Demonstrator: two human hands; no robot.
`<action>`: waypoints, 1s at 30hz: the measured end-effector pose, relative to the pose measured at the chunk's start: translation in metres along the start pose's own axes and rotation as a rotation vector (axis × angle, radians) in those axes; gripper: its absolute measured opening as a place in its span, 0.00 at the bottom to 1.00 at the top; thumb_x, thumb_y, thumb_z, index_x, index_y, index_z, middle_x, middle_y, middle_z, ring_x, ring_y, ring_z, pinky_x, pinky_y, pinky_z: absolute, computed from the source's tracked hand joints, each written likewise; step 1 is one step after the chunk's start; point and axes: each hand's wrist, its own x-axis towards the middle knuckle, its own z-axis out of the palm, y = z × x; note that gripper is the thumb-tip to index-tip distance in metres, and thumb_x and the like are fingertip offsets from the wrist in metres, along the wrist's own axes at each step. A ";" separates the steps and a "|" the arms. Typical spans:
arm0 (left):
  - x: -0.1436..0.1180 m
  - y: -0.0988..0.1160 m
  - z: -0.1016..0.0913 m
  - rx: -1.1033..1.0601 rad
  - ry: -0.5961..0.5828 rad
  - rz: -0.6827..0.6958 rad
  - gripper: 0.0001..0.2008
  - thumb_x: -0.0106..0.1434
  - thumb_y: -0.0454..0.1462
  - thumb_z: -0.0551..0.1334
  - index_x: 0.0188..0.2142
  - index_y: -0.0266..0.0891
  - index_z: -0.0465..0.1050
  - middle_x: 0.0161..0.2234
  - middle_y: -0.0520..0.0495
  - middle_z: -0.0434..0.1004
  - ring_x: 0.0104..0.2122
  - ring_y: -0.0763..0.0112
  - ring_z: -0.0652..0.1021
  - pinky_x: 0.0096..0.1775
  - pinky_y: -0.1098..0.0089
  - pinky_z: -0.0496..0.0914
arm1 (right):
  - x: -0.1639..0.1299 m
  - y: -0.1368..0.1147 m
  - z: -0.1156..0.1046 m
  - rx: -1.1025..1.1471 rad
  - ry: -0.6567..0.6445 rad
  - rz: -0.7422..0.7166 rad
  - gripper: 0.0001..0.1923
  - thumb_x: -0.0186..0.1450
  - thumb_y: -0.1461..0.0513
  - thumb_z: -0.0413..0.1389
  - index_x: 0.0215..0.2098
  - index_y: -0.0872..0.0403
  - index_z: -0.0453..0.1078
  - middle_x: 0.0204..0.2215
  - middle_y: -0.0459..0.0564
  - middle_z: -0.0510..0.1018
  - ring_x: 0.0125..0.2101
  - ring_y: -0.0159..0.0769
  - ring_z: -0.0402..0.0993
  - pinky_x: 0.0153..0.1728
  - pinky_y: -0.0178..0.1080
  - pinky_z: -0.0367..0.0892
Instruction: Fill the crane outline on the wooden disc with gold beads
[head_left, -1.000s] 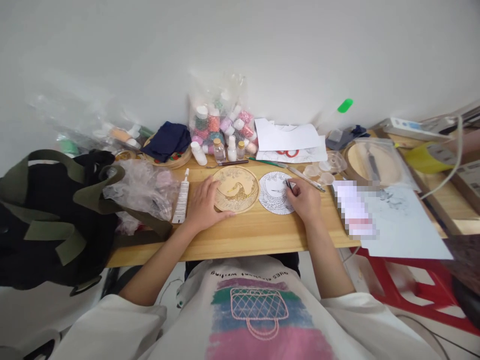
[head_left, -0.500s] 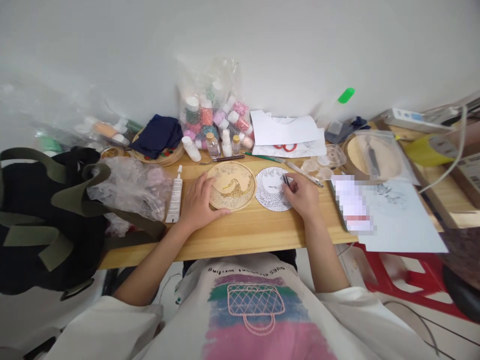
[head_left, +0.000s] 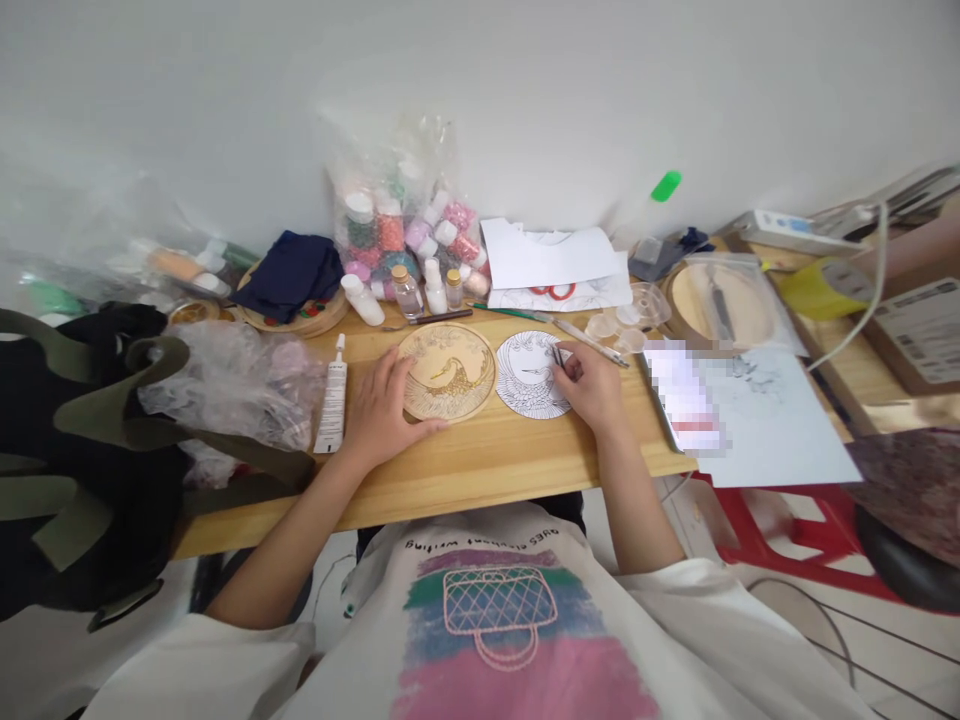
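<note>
Two round discs lie side by side at the middle of your wooden table (head_left: 480,470): one wooden disc (head_left: 447,372) bearing a gold bird design, and one white paper disc (head_left: 529,375) printed with a black line drawing, just to its right. Your left hand (head_left: 382,410) lies flat with fingers spread, fingertips resting on the left rim of the wooden disc and thumb along its lower edge. Your right hand (head_left: 592,385) sits at the right edge of the paper disc, thumb and forefinger pinched on one thin dark tool (head_left: 557,356), whose tip points up over the drawing; whether it is tweezers or a pen you cannot tell. One white glue tube (head_left: 332,410) lies just left of your left hand. One clear plastic bag (head_left: 405,235) stands against the wall, holding many small bottles of coloured beads, too crowded to count. Four loose small bottles (head_left: 409,290) stand in front of it. One round wooden tray (head_left: 296,315) at the back left carries one folded dark blue cloth (head_left: 289,275). Several small clear cups (head_left: 626,325), about four, sit beyond your right hand, beside two long thin tools (head_left: 562,325). One pair of red-handled scissors (head_left: 553,291) shows between white paper sheets (head_left: 544,260). One black bag (head_left: 75,450) with olive straps fills the left end, with crumpled clear plastic (head_left: 232,380) against it.
</note>
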 end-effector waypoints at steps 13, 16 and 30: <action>0.000 -0.002 0.003 0.007 0.019 0.004 0.46 0.52 0.58 0.69 0.62 0.40 0.55 0.66 0.29 0.55 0.65 0.38 0.61 0.63 0.40 0.57 | 0.001 0.002 0.000 0.018 0.003 -0.011 0.18 0.58 0.58 0.54 0.45 0.53 0.74 0.21 0.44 0.72 0.22 0.33 0.64 0.28 0.38 0.60; 0.000 -0.002 0.003 0.000 0.014 0.001 0.46 0.52 0.58 0.68 0.62 0.40 0.56 0.66 0.29 0.55 0.65 0.38 0.60 0.63 0.40 0.57 | 0.000 0.001 -0.001 0.050 0.004 -0.005 0.18 0.57 0.58 0.54 0.45 0.54 0.74 0.21 0.43 0.71 0.22 0.33 0.64 0.28 0.38 0.60; -0.001 0.003 0.000 0.108 0.008 0.005 0.48 0.58 0.55 0.63 0.67 0.31 0.48 0.68 0.27 0.53 0.67 0.42 0.57 0.65 0.44 0.53 | -0.002 0.010 -0.014 0.324 -0.031 0.018 0.19 0.58 0.55 0.56 0.46 0.54 0.73 0.22 0.43 0.69 0.23 0.33 0.65 0.27 0.38 0.62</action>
